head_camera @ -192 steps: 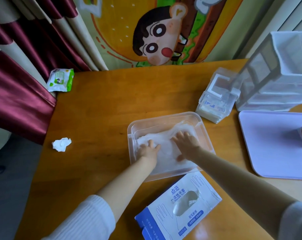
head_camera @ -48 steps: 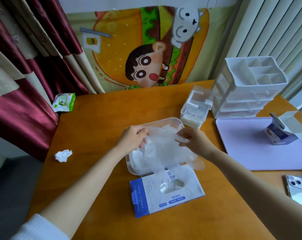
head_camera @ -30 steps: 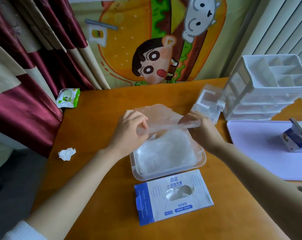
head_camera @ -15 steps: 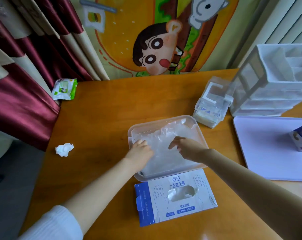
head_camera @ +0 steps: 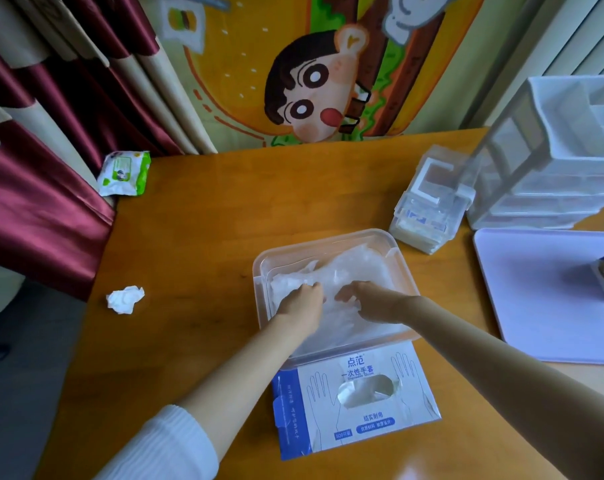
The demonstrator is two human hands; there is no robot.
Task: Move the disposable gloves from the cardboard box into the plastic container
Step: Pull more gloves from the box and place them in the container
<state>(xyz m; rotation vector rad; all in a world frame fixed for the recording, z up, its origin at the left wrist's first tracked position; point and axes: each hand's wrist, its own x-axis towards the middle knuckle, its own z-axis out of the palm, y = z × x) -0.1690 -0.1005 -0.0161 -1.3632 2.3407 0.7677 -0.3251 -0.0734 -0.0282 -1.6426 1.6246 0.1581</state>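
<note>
A clear plastic container (head_camera: 402, 268) sits mid-table with a heap of thin transparent disposable gloves (head_camera: 356, 265) inside. Both hands are down inside it on top of the heap. My left hand (head_camera: 302, 304) presses the left part of the gloves, and my right hand (head_camera: 368, 301) presses the middle, close beside it. Just in front of the container lies the flat white-and-blue cardboard glove box (head_camera: 352, 407), with crumpled glove film showing in its oval opening.
On the wooden table (head_camera: 196, 244) are a crumpled tissue (head_camera: 124, 299) at the left edge and a green wipes pack (head_camera: 124, 173) far left. Small clear boxes (head_camera: 432, 202), a white drawer organiser (head_camera: 563, 157) and a lilac tray (head_camera: 543, 292) stand to the right.
The hands held a glove stretched above the container a second ago. They have since brought it down into the container and now rest on the heap.
</note>
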